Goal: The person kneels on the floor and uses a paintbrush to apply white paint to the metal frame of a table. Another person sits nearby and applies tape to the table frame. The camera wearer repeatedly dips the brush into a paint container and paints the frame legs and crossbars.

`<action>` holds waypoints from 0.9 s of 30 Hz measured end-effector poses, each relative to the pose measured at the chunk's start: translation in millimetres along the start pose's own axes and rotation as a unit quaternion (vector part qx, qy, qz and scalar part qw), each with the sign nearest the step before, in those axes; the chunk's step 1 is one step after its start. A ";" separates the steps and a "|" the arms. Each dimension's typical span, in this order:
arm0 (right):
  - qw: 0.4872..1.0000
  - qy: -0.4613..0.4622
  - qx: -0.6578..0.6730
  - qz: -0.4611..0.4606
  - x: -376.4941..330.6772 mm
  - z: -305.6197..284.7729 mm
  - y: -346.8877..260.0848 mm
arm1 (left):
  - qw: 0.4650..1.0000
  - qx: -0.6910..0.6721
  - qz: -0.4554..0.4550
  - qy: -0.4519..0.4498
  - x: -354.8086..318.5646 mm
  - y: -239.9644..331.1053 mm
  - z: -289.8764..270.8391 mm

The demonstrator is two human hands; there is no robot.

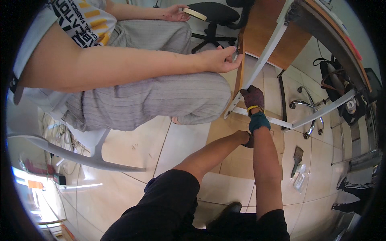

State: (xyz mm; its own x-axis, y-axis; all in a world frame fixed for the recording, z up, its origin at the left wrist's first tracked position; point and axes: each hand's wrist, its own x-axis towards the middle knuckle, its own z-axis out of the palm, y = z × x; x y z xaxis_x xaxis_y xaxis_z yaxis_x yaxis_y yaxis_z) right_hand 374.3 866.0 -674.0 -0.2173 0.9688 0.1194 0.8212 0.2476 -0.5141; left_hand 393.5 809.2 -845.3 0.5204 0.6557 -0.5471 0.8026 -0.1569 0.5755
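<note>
My right hand (253,99), in a dark glove with a yellow band and teal cuff at the wrist, is closed on the white metal frame (263,64) of a tipped table, low down near a corner. My left hand (249,140), also dark-gloved, is lower and mostly hidden behind my right forearm; its fingers do not show. Beside the frame runs a narrow wooden board (240,74). A seated person's hand (223,59) touches that board's edge with a small dark object in its fingers. Their other hand (177,13) holds a flat cream piece (195,14).
Tan cardboard (231,164) lies on the tiled floor beneath my arms. A brush (297,158) and a clear plastic item (300,178) lie to the right. A black swivel chair (213,13) stands behind, a grey plastic chair (96,154) at left. Another person's feet (341,184) show at far right.
</note>
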 end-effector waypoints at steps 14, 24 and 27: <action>1.000 -0.001 0.007 0.020 -4.9 45.6 35.1 | 1.000 0.007 -0.014 0.003 11.7 -14.1 8.9; 0.995 -0.042 -0.074 -0.054 4.3 53.7 31.7 | 0.997 0.061 -0.039 0.028 46.6 -71.6 29.8; 0.989 -0.095 -0.106 -0.044 2.4 51.3 70.2 | 0.998 0.048 -0.040 0.021 22.0 -48.0 17.5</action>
State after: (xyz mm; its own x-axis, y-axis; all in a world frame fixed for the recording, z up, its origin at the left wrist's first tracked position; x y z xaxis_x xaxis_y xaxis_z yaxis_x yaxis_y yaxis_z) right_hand 404.3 885.0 -753.4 -0.3714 0.9283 -0.0154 0.8827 0.3479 -0.3158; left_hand 371.5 818.3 -895.7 0.4429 0.6989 -0.5616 0.8663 -0.1721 0.4690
